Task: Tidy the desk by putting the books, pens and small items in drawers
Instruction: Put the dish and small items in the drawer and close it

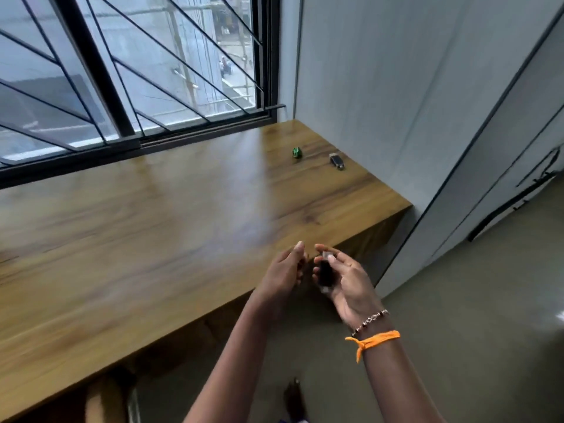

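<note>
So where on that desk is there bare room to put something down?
Most of the wooden desk is bare, from the window frame to its front edge. Only the far right corner holds things: a green item and a dark stick.

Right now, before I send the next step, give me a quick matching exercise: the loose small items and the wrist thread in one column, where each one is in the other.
Things:
1. green item
2. dark stick-like item
3. small black item
4. orange thread

Places:
A. tied round the right wrist
B. held in the right hand
C. on the desk, nearer the window
D. on the desk, nearer the right edge

Pairs: 1-C, 2-D, 3-B, 4-A
</note>
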